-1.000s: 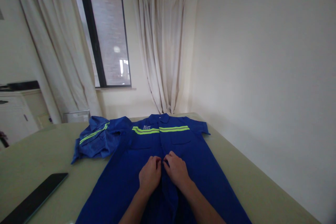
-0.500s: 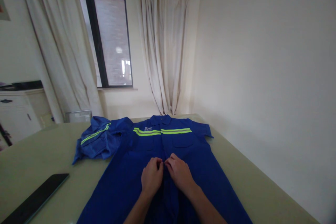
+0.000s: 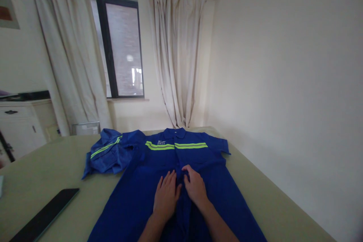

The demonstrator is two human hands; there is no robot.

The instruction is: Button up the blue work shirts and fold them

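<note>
A blue work coverall (image 3: 136,200) with a collar, short sleeves and yellow-green reflective stripes lies spread face up, its collar at the far side. My left hand (image 3: 166,193) rests flat on the left of the front placket, fingers stretched out and thumb apart. Just right of the placket, my right hand (image 3: 195,185) touches the cloth with its fingers bent and the thumb apart from the index finger. Nothing shows between those fingers. The lower part of the garment runs out of view beneath my forearms.
A crumpled blue garment (image 3: 109,155) with a similar stripe lies left of the coverall on the green table (image 3: 68,170). A dark flat slab (image 3: 45,215) is at the near left. The wall (image 3: 283,83) borders the table's right side; curtains (image 3: 176,45) hang behind.
My left hand has gone from bent, pinching fingers to lying flat on the cloth. My right fingers have loosened and moved slightly away from the placket. The view has tilted up a little.
</note>
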